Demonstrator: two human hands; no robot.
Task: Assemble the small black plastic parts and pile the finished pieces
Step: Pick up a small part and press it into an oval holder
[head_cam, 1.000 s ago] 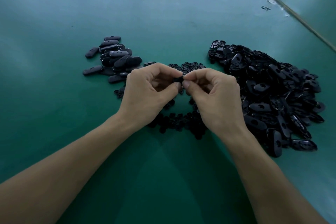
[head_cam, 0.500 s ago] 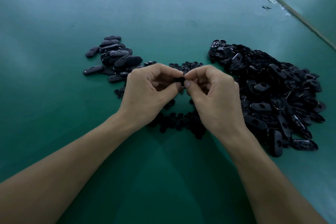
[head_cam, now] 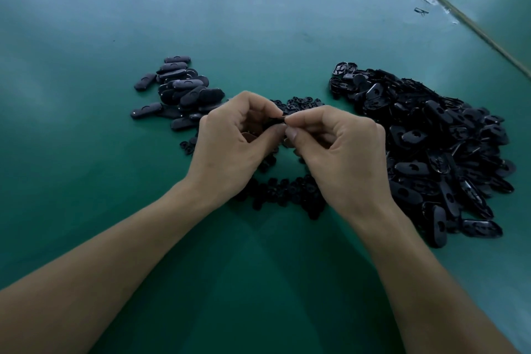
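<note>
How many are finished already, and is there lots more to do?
Done: a small pile of closed oval pieces sits on the left. In hand: the left hand and right hand pinch one small black part between their fingertips. Left to do: a much bigger heap of open shells on the right and a scatter of little inserts under the hands. So most of the job looks unfinished.

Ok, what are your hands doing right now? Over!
Left hand and right hand both pinch one part. Not yet on the finished pile. Nothing in the way.
</note>
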